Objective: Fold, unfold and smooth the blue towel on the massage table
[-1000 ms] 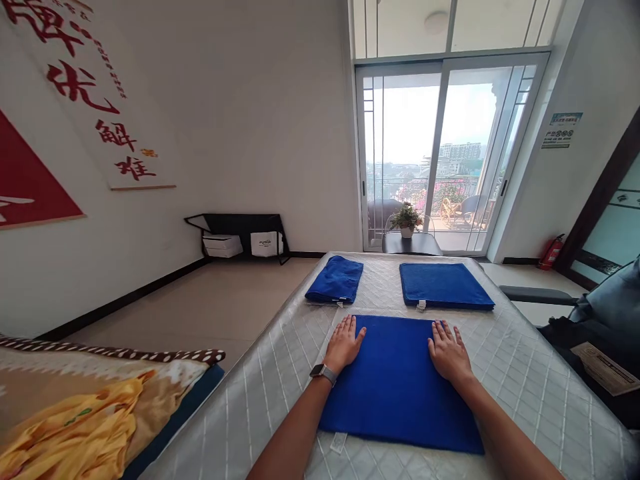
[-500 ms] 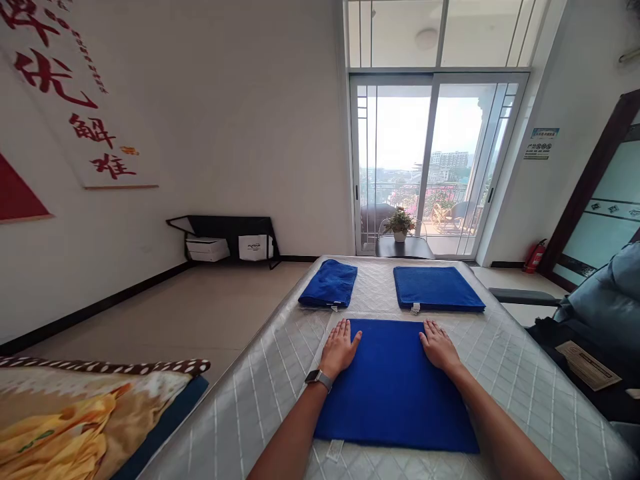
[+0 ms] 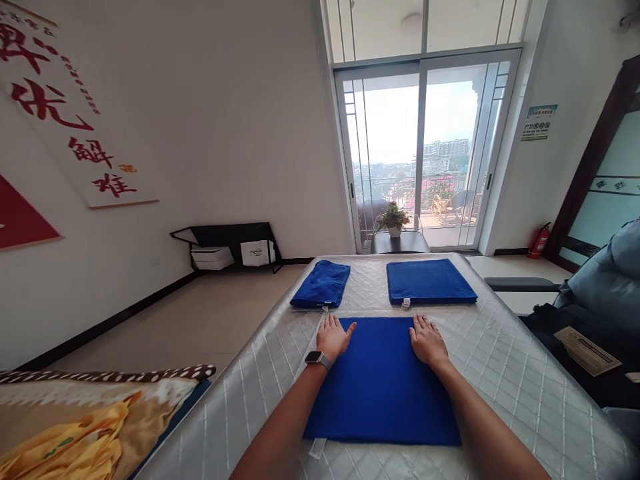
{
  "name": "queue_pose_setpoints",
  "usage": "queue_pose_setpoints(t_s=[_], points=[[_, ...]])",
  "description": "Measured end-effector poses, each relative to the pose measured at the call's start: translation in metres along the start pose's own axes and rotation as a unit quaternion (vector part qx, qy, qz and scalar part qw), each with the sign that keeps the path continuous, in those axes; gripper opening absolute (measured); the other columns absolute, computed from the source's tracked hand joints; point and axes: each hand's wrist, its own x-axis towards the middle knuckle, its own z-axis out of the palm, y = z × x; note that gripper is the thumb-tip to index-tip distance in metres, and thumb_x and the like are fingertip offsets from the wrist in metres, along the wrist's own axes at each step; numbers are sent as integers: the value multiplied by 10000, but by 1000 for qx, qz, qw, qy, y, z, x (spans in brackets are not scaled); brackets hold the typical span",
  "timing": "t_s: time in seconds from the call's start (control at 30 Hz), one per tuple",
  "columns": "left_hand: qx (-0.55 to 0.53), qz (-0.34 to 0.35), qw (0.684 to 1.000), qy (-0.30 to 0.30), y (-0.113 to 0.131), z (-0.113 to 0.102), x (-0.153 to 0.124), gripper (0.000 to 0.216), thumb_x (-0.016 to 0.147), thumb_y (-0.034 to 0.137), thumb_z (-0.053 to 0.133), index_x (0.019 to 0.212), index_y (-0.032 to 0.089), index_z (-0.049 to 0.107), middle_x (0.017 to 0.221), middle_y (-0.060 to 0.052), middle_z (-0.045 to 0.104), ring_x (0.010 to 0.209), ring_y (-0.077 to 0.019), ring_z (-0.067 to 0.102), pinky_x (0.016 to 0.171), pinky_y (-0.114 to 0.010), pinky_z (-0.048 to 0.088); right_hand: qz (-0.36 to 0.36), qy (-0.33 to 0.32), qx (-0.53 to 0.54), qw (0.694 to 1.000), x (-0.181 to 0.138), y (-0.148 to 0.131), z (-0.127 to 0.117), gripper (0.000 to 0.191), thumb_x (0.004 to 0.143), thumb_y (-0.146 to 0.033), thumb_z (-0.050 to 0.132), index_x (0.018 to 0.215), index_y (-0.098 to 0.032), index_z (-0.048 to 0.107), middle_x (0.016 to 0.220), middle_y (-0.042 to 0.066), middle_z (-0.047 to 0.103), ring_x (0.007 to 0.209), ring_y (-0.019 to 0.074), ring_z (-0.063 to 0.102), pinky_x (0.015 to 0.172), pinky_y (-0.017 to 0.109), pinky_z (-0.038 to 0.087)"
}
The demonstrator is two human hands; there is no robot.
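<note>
Little has moved since half a second earlier: both hands keep their places on the blue cloth, while the whole view has shifted so that they appear slightly further left. Nearest, a white label (image 3: 317, 448) sticks out from under the near edge of the blue cloth (image 3: 383, 393), which lies flat on a pale quilted mattress (image 3: 510, 380). To the left, a yellow cloth (image 3: 90, 430) lies crumpled on patterned bedding (image 3: 160, 407).

Further up, the left hand (image 3: 335, 340), with a watch (image 3: 313, 357) on its wrist, rests over the cloth's left edge by the far corner; the right hand (image 3: 429, 341) rests over the opposite edge. On each, the fingers are stretched out straight and close together, the thumb pointing inward over the cloth, gripping nothing.

Just beyond lie two more blue cloths: a smaller folded one (image 3: 323, 283) at left and a wider folded one (image 3: 431, 281) at right. Past the mattress, a potted plant (image 3: 394, 219) stands on a dark seat (image 3: 400, 244), in front of a sliding glass door (image 3: 420, 150).
</note>
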Motion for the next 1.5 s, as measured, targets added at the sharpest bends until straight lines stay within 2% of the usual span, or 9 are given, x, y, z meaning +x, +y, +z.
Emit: queue_pose_setpoints(t_s=[0.1, 0.2, 0.3, 0.4, 0.5, 0.8, 1.03, 1.13, 1.5], points=[[-40, 121, 990, 55, 55, -5, -3, 794, 1022, 623, 175, 1467, 54, 506, 1518, -228, 501, 1452, -325, 427, 1197, -466, 329, 3, 4, 7, 1000, 0, -1, -1, 636, 1027, -351, 233, 1593, -65, 282, 1658, 116, 269, 1550, 217, 176, 1249, 423, 147], [-119, 258, 957, 57, 128, 5, -16, 708, 1043, 581, 188, 1445, 110, 532, 1467, -194, 571, 1384, -269, 520, 1157, -432, 399, -5, 4, 3, 1000, -2, 2, 2, 623, 1013, -295, 248, 1593, -70, 286, 1653, 122, 280, 1550, 219, 177, 1249, 435, 164], [-174, 301, 932, 99, 186, 22, -25, 613, 1063, 508, 209, 1441, 152, 534, 1449, -177, 591, 1366, -246, 538, 1144, -433, 419, -34, 15, -15, 999, -5, 8, 8, 636, 968, -236, 342, 1588, -97, 319, 1658, 111, 268, 1547, 228, 189, 1255, 412, 154], [-194, 316, 923, 104, 203, 34, -24, 590, 1070, 459, 189, 1482, 163, 490, 1463, -172, 580, 1392, -243, 513, 1142, -448, 428, -49, 23, -25, 998, -6, 11, 11, 653, 938, -226, 411, 1579, -111, 351, 1649, 119, 290, 1542, 237, 210, 1256, 392, 150], [-179, 297, 935, 71, 185, 39, -19, 622, 1067, 478, 145, 1513, 174, 455, 1509, -149, 541, 1433, -242, 464, 1175, -469, 391, -42, 16, -17, 999, -4, 9, 8, 622, 967, -208, 342, 1582, -116, 344, 1652, 111, 287, 1540, 233, 217, 1248, 415, 176], [-102, 193, 976, -3, 84, 25, -12, 746, 1021, 623, 118, 1563, 186, 385, 1616, -103, 398, 1526, -253, 297, 1249, -483, 256, 1, -1, -2, 1000, -1, 0, 0, 640, 1024, -346, 218, 1594, -62, 277, 1664, 104, 252, 1550, 220, 177, 1249, 419, 140], [-83, 97, 992, 1, 2, 20, -7, 832, 995, 674, 81, 1562, 148, 386, 1612, -130, 393, 1520, -278, 309, 1249, -496, 237, 7, -10, -3, 1000, -1, 0, -2, 644, 1021, -355, 217, 1598, -74, 273, 1669, 93, 244, 1553, 207, 161, 1247, 410, 133], [-80, 80, 994, 7, -9, 21, -9, 851, 988, 686, 73, 1562, 139, 383, 1622, -136, 375, 1522, -278, 305, 1248, -485, 238, 9, -11, -10, 1000, 1, 0, -1, 639, 1027, -356, 207, 1597, -78, 279, 1669, 89, 250, 1553, 204, 162, 1248, 403, 125], [-92, 71, 993, 8, -5, 18, -12, 919, 970, 721, 61, 1556, 85, 372, 1636, -154, 338, 1539, -273, 259, 1257, -464, 210, 14, 23, -27, 999, -4, -6, -6, 611, 1012, -277, 251, 1582, -66, 317, 1648, 121, 300, 1541, 220, 212, 1246, 414, 129]])
